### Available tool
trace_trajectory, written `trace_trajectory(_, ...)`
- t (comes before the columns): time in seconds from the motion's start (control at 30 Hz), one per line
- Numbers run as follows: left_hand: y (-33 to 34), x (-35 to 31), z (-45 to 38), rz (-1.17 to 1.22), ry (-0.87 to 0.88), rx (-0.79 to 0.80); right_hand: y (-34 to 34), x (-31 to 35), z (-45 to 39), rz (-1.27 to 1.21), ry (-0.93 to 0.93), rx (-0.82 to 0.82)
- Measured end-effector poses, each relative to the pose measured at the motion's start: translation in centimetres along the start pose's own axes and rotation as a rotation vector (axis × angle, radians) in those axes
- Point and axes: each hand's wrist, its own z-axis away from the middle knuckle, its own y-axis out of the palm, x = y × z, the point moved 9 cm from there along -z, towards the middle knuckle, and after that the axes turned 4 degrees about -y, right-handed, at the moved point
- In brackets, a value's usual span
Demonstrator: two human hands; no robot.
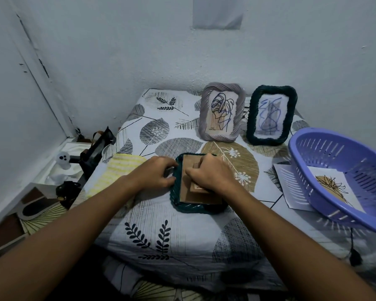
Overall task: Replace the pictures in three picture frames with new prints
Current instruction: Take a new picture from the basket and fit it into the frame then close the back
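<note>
A bed (161,242) in a leaf-print sheet is carrying everything: a dark green frame (183,208) is lying face down (brown backing up) under both grips, two frames (221,111) are standing beyond them, a purple basket (326,183) is sitting on paper prints (289,187) right of them, and a yellow cloth (117,172) is lying left.

A dark green woven frame (183,205) lies face down, cardboard backing (188,181) up; behind it a grey frame (221,111) and another green frame (271,115) stand upright.

A leaf-patterned sheet (161,240) covers the bed, a yellow striped cloth (119,170) lies at its left edge, and a small white ghost figure (63,160) sits beside the bed.
</note>
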Motion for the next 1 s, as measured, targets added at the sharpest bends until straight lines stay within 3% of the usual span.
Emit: trace_trajectory(1.0,0.7,0.8,-0.3,-0.040,0.018,0.029,1.4,-0.3,-0.7,0.012,-0.017,0.000)
